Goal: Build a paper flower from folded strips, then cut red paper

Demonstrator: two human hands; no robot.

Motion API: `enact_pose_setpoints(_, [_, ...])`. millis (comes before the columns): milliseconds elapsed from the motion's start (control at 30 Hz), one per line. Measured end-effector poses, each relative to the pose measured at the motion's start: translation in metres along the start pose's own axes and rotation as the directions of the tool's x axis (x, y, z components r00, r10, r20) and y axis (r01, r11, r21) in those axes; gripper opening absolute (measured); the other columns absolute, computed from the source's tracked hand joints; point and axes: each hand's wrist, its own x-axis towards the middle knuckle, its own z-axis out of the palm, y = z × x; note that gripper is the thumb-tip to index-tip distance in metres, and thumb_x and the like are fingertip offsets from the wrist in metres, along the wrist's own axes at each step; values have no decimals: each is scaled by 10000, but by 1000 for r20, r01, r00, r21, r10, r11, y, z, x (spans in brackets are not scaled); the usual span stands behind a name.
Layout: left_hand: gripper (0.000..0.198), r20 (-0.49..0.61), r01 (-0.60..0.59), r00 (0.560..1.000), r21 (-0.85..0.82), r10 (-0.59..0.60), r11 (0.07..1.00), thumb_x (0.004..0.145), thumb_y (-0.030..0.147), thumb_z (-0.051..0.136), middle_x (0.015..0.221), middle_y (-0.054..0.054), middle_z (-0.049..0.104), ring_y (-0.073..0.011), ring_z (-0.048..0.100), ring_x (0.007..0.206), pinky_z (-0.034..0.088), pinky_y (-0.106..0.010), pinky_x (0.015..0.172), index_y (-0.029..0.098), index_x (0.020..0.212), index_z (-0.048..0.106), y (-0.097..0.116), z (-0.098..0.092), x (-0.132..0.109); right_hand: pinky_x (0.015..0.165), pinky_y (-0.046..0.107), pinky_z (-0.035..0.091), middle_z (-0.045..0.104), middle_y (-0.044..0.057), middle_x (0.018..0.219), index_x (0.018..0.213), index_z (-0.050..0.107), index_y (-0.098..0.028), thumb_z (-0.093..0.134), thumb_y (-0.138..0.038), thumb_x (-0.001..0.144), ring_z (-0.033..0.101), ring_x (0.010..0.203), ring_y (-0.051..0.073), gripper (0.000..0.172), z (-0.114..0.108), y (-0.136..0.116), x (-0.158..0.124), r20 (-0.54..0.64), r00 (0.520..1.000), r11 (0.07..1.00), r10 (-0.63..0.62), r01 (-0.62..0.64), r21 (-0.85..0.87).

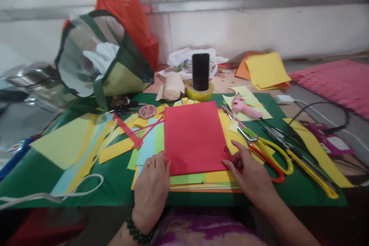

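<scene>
A square sheet of red paper [194, 136] lies in front of me on a stack of coloured paper [187, 179]. My left hand [152, 184] is closed at its lower left corner, the thumb along the edge and the fingertips at the side. At the lower right corner, my right hand [245, 169] has its thumb on the red paper and its other fingers curled, while the index finger sticks out. Whatever is under the red sheet's corners is hidden. Right of that hand lie scissors with red and yellow handles [276, 157].
A green mat [115, 184] covers the table. Paper strips [86, 150] and a white cord [86, 184] lie left. A phone [201, 71] stands in a tape roll [200, 91] behind. Right are a pink glue gun [245, 107] and yellow-handled pliers-like tool [311, 173]. A green bag [123, 73] stands back left.
</scene>
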Motion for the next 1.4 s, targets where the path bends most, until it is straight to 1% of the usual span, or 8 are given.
enact_pose_setpoints(100, [400,20,-257,966,24,257,966,859,6,447,927,-97,622,-242,584,808,459,-359,713,184,1203,545,-6,-2,7,493,274,462,614,53,789,1246,487,-140,395,-432,986,588,588,174,401,-2,-4,1,-88,993,989,-75,63,-133])
enact_pose_setpoints(233, [674,103,-613,783,-32,613,789,824,-11,489,1022,-79,594,-223,555,837,443,-367,752,282,1423,393,-6,-13,19,617,311,454,601,83,844,1036,567,-169,392,-262,993,571,720,209,203,-7,-16,2,-106,956,913,-273,223,-342])
enact_pose_setpoints(367, [641,208,-743,651,-19,730,669,885,80,516,1008,-69,597,-215,549,806,431,-355,707,283,1468,342,2,-22,28,639,343,366,573,48,744,911,615,-198,419,-110,944,488,697,218,218,-15,-27,7,75,879,800,-471,461,-383])
enact_pose_setpoints(500, [595,254,-777,600,-41,759,628,906,125,526,968,-69,604,-223,552,798,434,-344,660,247,1463,357,3,-23,29,637,342,352,594,52,759,905,641,-169,475,-130,932,476,710,212,173,-21,-24,15,202,751,694,-628,659,-292])
enact_pose_setpoints(733, [647,277,-671,694,-83,664,736,843,9,488,1100,-89,611,-221,557,896,483,-353,758,237,1440,388,-5,-11,5,662,325,471,670,88,881,1129,607,-93,349,-130,989,554,756,196,296,-19,-9,13,181,667,661,-723,744,-98])
enact_pose_setpoints(967, [741,214,-562,776,-193,594,804,760,-83,396,1160,-98,607,-225,556,982,507,-359,840,277,1403,470,-9,-5,-3,697,305,561,674,125,999,1123,596,-147,408,-224,993,671,874,206,241,-29,-5,3,-84,955,952,-283,269,-148])
enact_pose_setpoints(1133, [681,174,-492,817,-286,549,822,776,-65,413,1091,-98,607,-218,562,896,532,-342,777,307,1327,562,-5,-3,5,587,316,550,688,94,938,1214,564,-167,510,-431,945,692,772,226,381,-27,-6,9,73,984,975,-161,170,-144])
enact_pose_setpoints(1400, [598,163,-526,788,-325,594,786,774,-59,434,1174,-111,640,-224,579,974,524,-333,832,190,1301,570,-1,-1,7,498,258,456,643,-38,687,1271,508,-170,600,-271,866,600,538,153,428,-10,-5,13,218,967,982,130,-155,105])
